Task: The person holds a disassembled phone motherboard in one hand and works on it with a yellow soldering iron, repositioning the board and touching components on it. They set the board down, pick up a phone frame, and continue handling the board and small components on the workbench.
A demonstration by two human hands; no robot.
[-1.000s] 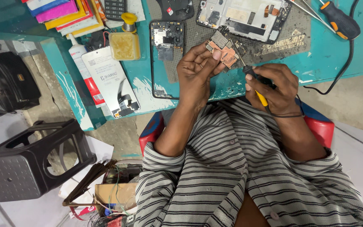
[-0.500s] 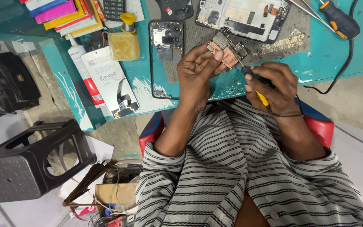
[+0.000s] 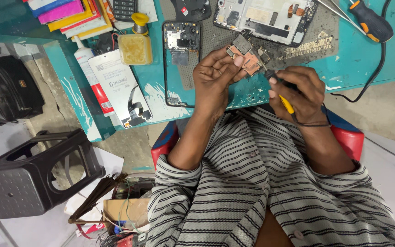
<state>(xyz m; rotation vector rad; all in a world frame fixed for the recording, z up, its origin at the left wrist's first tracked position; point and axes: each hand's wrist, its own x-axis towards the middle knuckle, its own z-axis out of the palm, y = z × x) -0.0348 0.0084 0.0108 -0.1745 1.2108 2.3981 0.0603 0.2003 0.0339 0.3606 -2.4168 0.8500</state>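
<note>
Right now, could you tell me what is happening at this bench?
A person in a striped shirt sits at a teal table. The left hand holds a small copper-coloured circuit board over the edge of the grey work mat. The right hand grips a black-and-yellow soldering iron, its tip at the board. An opened phone frame lies beside the left hand.

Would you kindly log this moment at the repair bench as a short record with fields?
Left hand: pinches a small copper-coloured circuit board above the bench edge
Right hand: grips a black and yellow tool, tip at the board
Bench: teal, worn paint
Nearby: opened phone frame; black and orange screwdriver
Floor, left: black plastic stool
</note>
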